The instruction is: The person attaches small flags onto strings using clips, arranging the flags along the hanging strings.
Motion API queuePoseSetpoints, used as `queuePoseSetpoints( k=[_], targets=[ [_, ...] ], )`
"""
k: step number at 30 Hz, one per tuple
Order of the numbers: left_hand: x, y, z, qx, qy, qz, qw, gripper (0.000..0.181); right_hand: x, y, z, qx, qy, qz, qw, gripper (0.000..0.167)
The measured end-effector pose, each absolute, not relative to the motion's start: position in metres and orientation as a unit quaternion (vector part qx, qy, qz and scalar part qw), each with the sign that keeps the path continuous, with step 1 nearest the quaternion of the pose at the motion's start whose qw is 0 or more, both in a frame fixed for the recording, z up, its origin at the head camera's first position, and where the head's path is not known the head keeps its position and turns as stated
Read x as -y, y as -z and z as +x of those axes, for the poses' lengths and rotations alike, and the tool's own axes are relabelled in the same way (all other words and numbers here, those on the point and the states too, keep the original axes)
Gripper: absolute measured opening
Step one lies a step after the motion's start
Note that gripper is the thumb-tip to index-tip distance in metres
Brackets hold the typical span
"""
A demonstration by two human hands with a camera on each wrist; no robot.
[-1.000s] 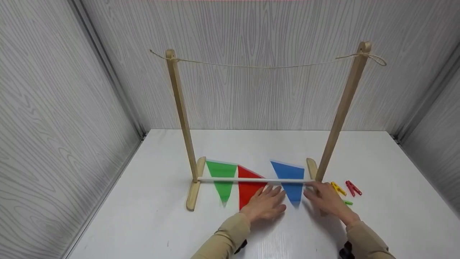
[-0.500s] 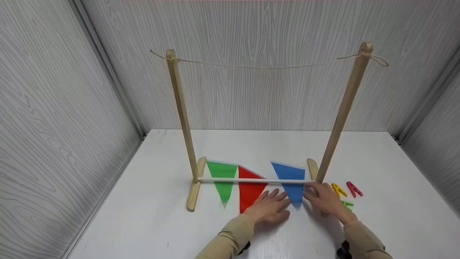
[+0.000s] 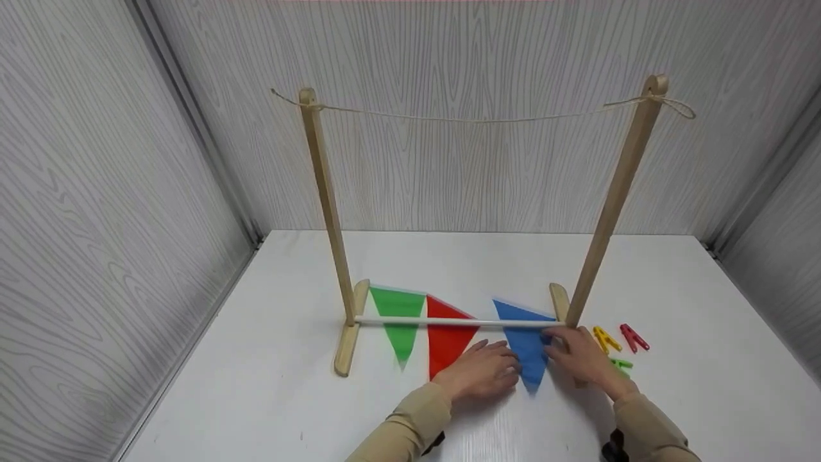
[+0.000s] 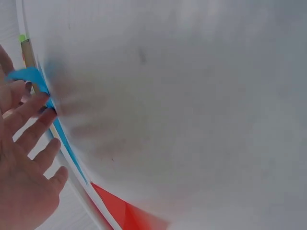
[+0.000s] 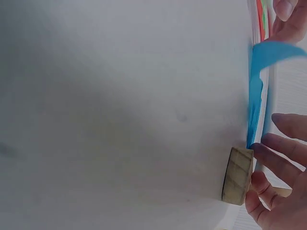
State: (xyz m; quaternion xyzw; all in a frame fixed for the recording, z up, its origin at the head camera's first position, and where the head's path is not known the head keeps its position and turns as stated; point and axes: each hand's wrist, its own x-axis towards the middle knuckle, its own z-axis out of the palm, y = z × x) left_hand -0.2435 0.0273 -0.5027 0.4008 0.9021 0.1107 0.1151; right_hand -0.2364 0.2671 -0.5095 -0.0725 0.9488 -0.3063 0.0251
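Observation:
A blue pennant [image 3: 529, 356] lies under the stand's white rod [image 3: 442, 322], its narrow end towards the person. My left hand [image 3: 482, 370] rests beside its left edge with loosely bent fingers; in the left wrist view fingertips touch the blue cloth, whose tip bends upward. My right hand [image 3: 580, 354] is at the pennant's right edge near the post's foot, its thumb and forefinger apart. In the right wrist view a fingertip touches the end of the wooden foot [image 5: 237, 176]. A red pennant [image 3: 446, 346] lies partly behind the left hand, and a green pennant [image 3: 401, 327] lies left of it.
Two wooden posts rise from feet, the left post [image 3: 327, 205] and the right post [image 3: 616, 199], with a string [image 3: 462, 120] tied between their tops. Right of the right hand lie a yellow clothespin [image 3: 606, 339], a red clothespin [image 3: 634, 337] and a green clothespin [image 3: 621, 366].
The blue pennant has slid towards the person and a little right. My left hand has shifted slightly right, its fingers now more bent. The right hand has hardly moved.

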Motion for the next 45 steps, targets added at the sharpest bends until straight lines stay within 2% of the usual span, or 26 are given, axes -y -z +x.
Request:
queuePoseSetpoints(
  k=[10,18,24,33,45],
  targets=[
    [-0.026,0.505,-0.248,-0.88,-0.165,0.429,0.119,0.027,-0.268,0.511,-0.235,-0.947,0.309,-0.079,0.021,0.042],
    [-0.024,0.507,-0.248,-0.88,-0.178,0.429,0.097,0.031,-0.268,0.515,-0.237,-0.951,0.281,-0.128,-0.028,0.037],
    [-0.023,0.507,-0.245,-0.908,-0.148,0.383,0.085,0.035,-0.265,0.511,-0.235,-0.948,0.293,-0.124,-0.017,0.039],
    [-0.019,0.506,-0.246,-0.922,-0.15,0.34,0.104,0.044,-0.264,0.513,-0.237,-0.945,0.305,-0.117,-0.022,0.005],
    [-0.016,0.504,-0.245,-0.933,-0.165,0.307,0.089,0.052,-0.268,0.512,-0.238,-0.94,0.328,-0.091,-0.031,0.011]
  ],
)
